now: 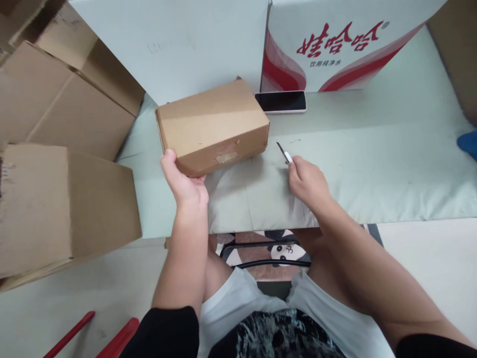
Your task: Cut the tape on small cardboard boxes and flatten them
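A closed brown cardboard box [212,122] is tilted over the table, with a torn patch of tape on its near side. My left hand [184,181] grips its lower left corner, thumb on the side and the other fingers hidden underneath. To the right, my right hand [307,181] is closed around a small utility knife [286,155] with a white handle. Its dark blade is out and points up and left toward the box, without touching it.
A phone [285,101] lies behind the box, against a white carton with red lettering [335,54]. Another white carton face [179,44] stands at the back left. Large cardboard boxes [100,199] crowd the left side. Pale green cloth [372,164] covers the table.
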Motion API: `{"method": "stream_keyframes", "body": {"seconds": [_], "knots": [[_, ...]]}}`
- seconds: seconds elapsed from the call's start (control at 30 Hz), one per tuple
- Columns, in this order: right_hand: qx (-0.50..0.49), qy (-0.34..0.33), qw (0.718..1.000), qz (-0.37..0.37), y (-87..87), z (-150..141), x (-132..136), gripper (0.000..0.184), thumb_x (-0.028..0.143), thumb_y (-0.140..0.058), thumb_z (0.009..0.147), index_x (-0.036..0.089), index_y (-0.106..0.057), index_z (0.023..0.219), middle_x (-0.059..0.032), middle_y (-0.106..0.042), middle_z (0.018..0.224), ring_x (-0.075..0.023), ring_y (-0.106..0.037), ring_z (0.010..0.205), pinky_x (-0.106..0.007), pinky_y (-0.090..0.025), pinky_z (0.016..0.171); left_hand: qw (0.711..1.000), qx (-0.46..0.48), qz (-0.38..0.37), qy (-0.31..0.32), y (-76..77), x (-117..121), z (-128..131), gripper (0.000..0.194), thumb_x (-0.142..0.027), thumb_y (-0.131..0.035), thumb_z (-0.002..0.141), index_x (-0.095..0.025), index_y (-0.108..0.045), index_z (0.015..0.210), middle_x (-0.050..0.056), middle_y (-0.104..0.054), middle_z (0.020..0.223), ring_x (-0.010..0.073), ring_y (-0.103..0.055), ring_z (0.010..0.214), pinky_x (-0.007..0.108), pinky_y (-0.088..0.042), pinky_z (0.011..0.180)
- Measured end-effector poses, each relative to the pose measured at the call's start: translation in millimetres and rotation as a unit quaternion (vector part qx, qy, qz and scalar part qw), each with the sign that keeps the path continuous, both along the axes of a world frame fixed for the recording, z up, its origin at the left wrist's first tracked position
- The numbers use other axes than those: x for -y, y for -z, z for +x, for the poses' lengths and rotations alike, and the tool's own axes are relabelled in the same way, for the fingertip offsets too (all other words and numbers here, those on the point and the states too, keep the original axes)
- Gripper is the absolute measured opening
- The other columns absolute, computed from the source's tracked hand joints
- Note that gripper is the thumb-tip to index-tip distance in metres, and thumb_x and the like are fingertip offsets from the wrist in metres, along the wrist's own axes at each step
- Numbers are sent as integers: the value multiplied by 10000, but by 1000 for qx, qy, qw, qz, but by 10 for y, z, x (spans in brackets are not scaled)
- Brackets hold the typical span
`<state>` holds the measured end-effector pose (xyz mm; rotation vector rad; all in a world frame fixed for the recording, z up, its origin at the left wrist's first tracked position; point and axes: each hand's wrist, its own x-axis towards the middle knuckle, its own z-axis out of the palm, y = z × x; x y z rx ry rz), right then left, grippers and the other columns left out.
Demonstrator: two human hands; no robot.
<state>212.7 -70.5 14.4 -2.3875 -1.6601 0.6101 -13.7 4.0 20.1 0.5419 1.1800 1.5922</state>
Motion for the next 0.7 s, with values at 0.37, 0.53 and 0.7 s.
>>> {"method": "stream_keyframes", "body": {"seconds": [0.37, 0.53, 0.7], "knots": [[13, 3, 999, -32, -5, 15, -8, 310, 367, -337, 988, 209, -584, 1088, -141, -713, 1057, -296, -623, 867, -338, -293, 624, 1000, 10, 1, 3, 0, -3, 13, 471, -610, -648, 719, -282, -597, 1052, 70, -628, 1300, 278, -596, 1198, 325, -534, 774], [61, 3, 997, -56, 21, 39, 10, 299, 341, -402, 950, 197, -596, 1126, -165, -676, 1171, -305, -646, 885, -358, -343, 620, 1000, 10, -1, 6, -1, -3, 5, 473, -630, -648, 716, -285, -601, 1036, 72, -627, 1272, 293, -595, 1209, 365, -544, 807], [77, -1, 996, -49, 46, 59, 20, 300, 332, -420, 928, 205, -623, 1108, -152, -673, 1135, -284, -643, 860, -349, -353, 605, 1000, -1, -4, 7, 11, -10, 25, 464, -626, -611, 754, -288, -587, 1071, 62, -613, 1315, 274, -604, 1190, 360, -541, 822]]}}
